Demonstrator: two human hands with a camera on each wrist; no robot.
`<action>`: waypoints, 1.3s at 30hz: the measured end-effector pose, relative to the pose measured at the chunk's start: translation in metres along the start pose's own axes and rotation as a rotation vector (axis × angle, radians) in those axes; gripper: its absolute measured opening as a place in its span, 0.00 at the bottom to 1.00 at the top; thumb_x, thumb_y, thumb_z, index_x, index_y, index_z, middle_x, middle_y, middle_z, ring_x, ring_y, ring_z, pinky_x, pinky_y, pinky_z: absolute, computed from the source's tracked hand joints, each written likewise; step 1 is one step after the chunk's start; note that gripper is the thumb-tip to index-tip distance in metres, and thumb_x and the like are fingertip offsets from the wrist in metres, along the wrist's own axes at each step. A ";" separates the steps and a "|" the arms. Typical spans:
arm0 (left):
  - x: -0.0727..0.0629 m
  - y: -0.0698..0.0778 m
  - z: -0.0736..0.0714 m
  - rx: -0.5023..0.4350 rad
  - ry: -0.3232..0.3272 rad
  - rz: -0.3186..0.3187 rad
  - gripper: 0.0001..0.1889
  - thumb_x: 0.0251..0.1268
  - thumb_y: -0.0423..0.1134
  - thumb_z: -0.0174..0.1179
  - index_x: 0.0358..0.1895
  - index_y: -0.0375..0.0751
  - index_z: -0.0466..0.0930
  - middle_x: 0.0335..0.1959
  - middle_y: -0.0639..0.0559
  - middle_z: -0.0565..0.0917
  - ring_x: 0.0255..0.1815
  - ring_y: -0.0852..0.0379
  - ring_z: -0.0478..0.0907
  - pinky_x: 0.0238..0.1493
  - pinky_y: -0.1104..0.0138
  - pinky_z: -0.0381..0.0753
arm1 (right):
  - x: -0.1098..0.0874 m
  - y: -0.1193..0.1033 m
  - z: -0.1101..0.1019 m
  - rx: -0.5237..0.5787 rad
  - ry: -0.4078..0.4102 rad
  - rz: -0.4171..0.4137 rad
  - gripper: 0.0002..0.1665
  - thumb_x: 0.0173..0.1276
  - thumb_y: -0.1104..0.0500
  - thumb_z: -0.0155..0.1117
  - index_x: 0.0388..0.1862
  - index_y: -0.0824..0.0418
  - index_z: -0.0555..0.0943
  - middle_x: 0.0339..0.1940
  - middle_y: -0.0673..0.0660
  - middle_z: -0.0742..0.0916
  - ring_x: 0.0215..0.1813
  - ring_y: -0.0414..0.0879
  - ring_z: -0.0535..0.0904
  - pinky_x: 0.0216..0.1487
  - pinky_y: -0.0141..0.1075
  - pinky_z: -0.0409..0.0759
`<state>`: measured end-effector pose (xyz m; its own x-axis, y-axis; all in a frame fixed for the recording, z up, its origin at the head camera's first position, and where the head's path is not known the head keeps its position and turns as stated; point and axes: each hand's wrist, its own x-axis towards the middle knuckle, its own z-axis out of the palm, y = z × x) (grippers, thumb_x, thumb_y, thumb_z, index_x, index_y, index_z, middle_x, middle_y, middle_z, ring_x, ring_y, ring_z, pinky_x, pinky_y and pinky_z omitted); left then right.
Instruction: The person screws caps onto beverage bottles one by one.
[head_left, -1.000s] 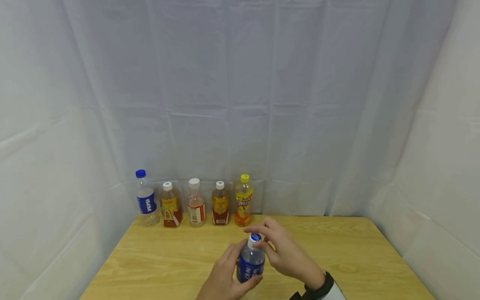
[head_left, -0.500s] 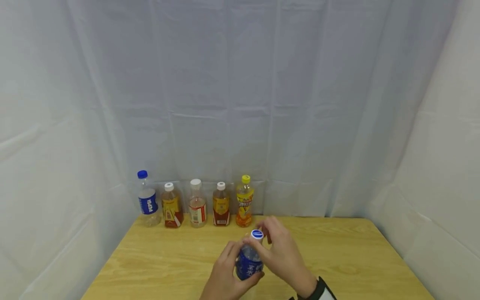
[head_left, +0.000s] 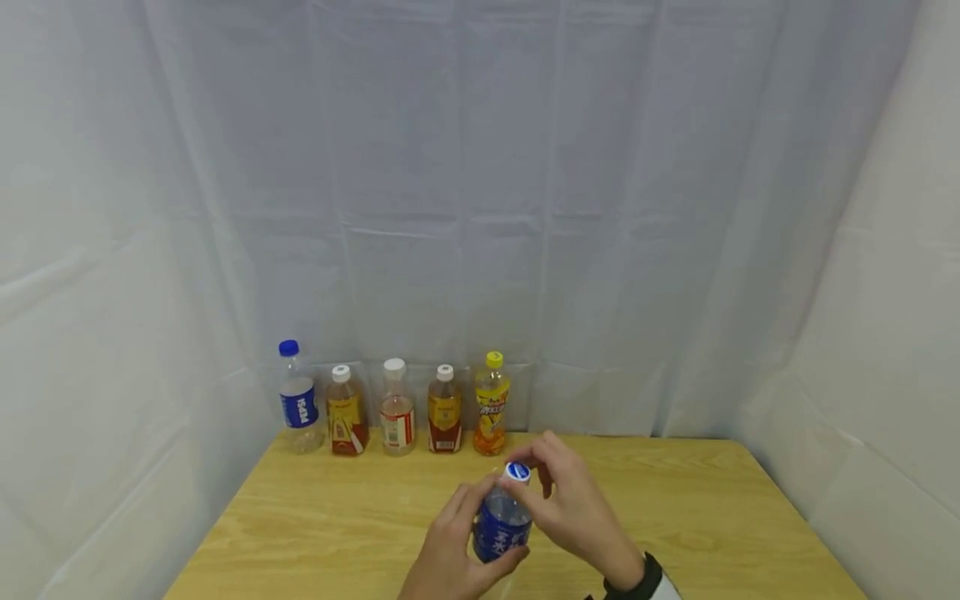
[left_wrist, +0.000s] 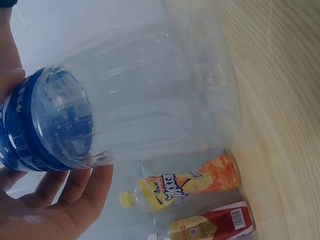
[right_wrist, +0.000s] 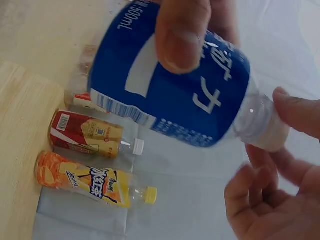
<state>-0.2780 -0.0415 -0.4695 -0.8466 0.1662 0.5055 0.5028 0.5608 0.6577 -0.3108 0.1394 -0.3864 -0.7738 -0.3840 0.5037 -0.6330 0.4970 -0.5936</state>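
Note:
A clear plastic bottle [head_left: 501,533] with a blue label is near the front of the table, its neck pointing up and slightly to the right. My left hand [head_left: 452,546] grips it round the label, the thumb across the front. At its top, my right hand [head_left: 576,510] pinches the white cap [head_left: 517,472], which has a blue disc on it. In the right wrist view, thumb and fingers meet at the cap [right_wrist: 276,134] on the neck. The left wrist view shows the bottle's see-through lower body [left_wrist: 145,95] below the label, with no drink visible there.
Along the back of the wooden table [head_left: 645,492] stands a row of capped bottles: a Pepsi bottle [head_left: 300,408], two brown-and-yellow ones [head_left: 347,417], a clear one with a red-and-white label [head_left: 397,421] and a yellow-capped one [head_left: 492,408]. White sheets [head_left: 600,250] hang behind and beside it.
My right fingers have curled in around the cap, the index finger no longer stretched out over it. The left hand keeps its grip, and the bottle has shifted very little.

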 end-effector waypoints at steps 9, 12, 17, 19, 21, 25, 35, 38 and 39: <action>0.006 0.000 0.009 -0.082 -0.014 -0.008 0.39 0.60 0.61 0.71 0.72 0.56 0.68 0.54 0.57 0.78 0.48 0.61 0.79 0.41 0.70 0.84 | -0.002 0.003 -0.013 0.059 -0.069 -0.016 0.12 0.70 0.48 0.69 0.51 0.45 0.85 0.43 0.44 0.83 0.37 0.38 0.77 0.33 0.31 0.79; 0.008 0.000 0.010 -0.105 -0.019 -0.006 0.39 0.60 0.61 0.70 0.73 0.56 0.67 0.55 0.56 0.78 0.49 0.60 0.80 0.41 0.70 0.85 | -0.003 0.007 -0.019 0.091 -0.107 -0.057 0.12 0.73 0.52 0.65 0.54 0.45 0.84 0.48 0.45 0.85 0.38 0.38 0.77 0.35 0.32 0.80; 0.013 0.000 0.015 -0.089 0.008 0.034 0.39 0.59 0.59 0.72 0.73 0.60 0.67 0.55 0.59 0.78 0.49 0.62 0.80 0.43 0.68 0.85 | -0.004 0.011 -0.018 0.002 -0.042 -0.084 0.11 0.71 0.52 0.67 0.51 0.46 0.83 0.42 0.41 0.83 0.32 0.38 0.71 0.31 0.29 0.73; 0.015 0.000 0.017 -0.090 0.028 0.046 0.39 0.58 0.57 0.74 0.72 0.60 0.67 0.55 0.61 0.78 0.49 0.62 0.80 0.43 0.68 0.85 | -0.004 0.012 -0.017 -0.031 -0.018 -0.084 0.11 0.70 0.51 0.68 0.50 0.47 0.84 0.40 0.41 0.82 0.31 0.38 0.69 0.30 0.29 0.71; 0.018 -0.002 0.020 -0.107 0.035 0.043 0.39 0.56 0.57 0.75 0.71 0.60 0.69 0.56 0.61 0.78 0.50 0.61 0.81 0.43 0.69 0.85 | -0.004 0.015 -0.017 -0.043 -0.010 -0.072 0.12 0.70 0.50 0.69 0.50 0.48 0.84 0.39 0.42 0.81 0.32 0.37 0.70 0.30 0.29 0.73; 0.028 -0.010 0.025 -0.134 0.011 0.000 0.39 0.58 0.59 0.73 0.71 0.56 0.68 0.59 0.58 0.78 0.54 0.56 0.81 0.44 0.70 0.85 | -0.004 0.022 -0.022 -0.016 -0.018 -0.006 0.15 0.71 0.51 0.69 0.55 0.48 0.84 0.43 0.44 0.83 0.37 0.38 0.74 0.33 0.30 0.79; 0.098 -0.042 0.048 -0.097 0.035 -0.075 0.41 0.59 0.52 0.74 0.71 0.47 0.62 0.59 0.39 0.81 0.56 0.45 0.82 0.52 0.51 0.85 | -0.016 0.040 -0.029 0.035 0.028 0.162 0.22 0.71 0.69 0.64 0.58 0.49 0.81 0.46 0.49 0.86 0.40 0.40 0.79 0.33 0.31 0.80; 0.122 -0.047 0.058 -0.071 0.063 -0.106 0.40 0.59 0.51 0.74 0.71 0.46 0.64 0.59 0.38 0.81 0.56 0.43 0.82 0.54 0.46 0.84 | -0.024 0.045 -0.030 0.037 -0.018 0.201 0.23 0.72 0.68 0.61 0.61 0.50 0.80 0.44 0.47 0.86 0.40 0.39 0.80 0.33 0.32 0.81; 0.129 -0.049 0.061 -0.057 0.076 -0.121 0.40 0.59 0.51 0.74 0.71 0.47 0.64 0.60 0.40 0.81 0.57 0.43 0.82 0.55 0.45 0.83 | -0.026 0.047 -0.030 0.037 -0.033 0.211 0.23 0.72 0.68 0.60 0.62 0.50 0.79 0.44 0.47 0.86 0.40 0.38 0.80 0.34 0.32 0.81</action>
<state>-0.4230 0.0022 -0.4706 -0.8873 0.0371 0.4597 0.4085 0.5261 0.7459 -0.3198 0.1964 -0.4084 -0.8890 -0.3000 0.3459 -0.4572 0.5398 -0.7068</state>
